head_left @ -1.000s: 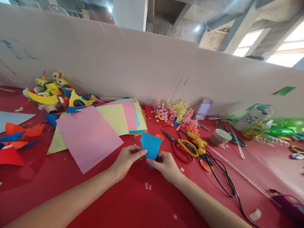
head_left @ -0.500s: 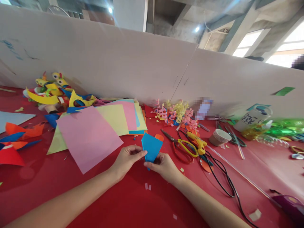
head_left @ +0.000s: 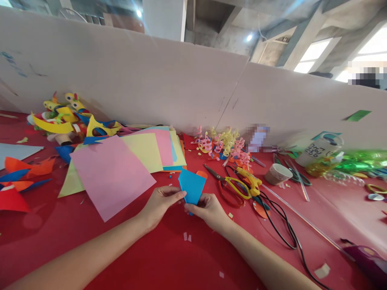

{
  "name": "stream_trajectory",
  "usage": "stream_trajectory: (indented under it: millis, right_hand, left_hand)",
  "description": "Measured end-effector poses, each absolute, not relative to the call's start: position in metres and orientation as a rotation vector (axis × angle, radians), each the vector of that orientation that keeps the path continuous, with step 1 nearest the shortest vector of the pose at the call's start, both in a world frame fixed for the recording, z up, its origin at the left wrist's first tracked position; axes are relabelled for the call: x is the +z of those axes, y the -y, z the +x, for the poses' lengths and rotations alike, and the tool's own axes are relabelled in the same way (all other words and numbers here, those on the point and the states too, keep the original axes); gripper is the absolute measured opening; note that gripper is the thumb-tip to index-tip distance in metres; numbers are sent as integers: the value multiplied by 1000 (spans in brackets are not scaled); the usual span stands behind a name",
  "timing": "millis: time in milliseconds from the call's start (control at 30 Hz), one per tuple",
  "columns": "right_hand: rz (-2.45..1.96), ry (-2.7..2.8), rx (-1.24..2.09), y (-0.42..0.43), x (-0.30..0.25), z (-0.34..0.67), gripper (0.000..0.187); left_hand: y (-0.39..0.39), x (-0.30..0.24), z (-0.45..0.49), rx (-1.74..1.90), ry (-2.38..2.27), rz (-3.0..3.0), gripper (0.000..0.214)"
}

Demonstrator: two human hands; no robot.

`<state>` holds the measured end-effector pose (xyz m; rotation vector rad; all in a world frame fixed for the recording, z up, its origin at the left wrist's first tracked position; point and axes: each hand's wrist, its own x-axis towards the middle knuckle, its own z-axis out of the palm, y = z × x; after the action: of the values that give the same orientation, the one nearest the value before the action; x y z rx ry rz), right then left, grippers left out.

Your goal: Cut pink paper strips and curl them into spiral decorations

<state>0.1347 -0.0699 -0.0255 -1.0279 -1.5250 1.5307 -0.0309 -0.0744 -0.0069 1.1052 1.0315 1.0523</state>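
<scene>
A blue piece of folded paper is held up in front of me between both hands, above the red table. My left hand pinches its left edge, thumb in front. With thumb and fingers, my right hand grips the lower right edge. The fingers behind the paper are partly hidden. Just beyond the paper lies an orange paper disc. To the right rest red-handled scissors and a yellow glue gun with a black cord.
Pink paper lies on a stack of coloured sheets at left. Curled paper pieces stand by the white partition. A paper cup, a long clear stick, plastic bottles and a purple object are at right.
Both hands keep their hold on the blue paper, which looks almost the same. The whole view has shifted very slightly.
</scene>
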Motion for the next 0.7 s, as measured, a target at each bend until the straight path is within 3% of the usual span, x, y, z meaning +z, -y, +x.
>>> stream_trajectory:
  millis: [300, 700]
  right_hand:
    - [-975, 1591, 1531, 69, -29, 135, 33]
    - [-1049, 1533, 1477, 72, -30, 131, 24]
  left_hand:
    - [74, -8, -31, 1052, -1014, 1078, 19]
    - [74, -7, -29, 1058, -1048, 1045, 18]
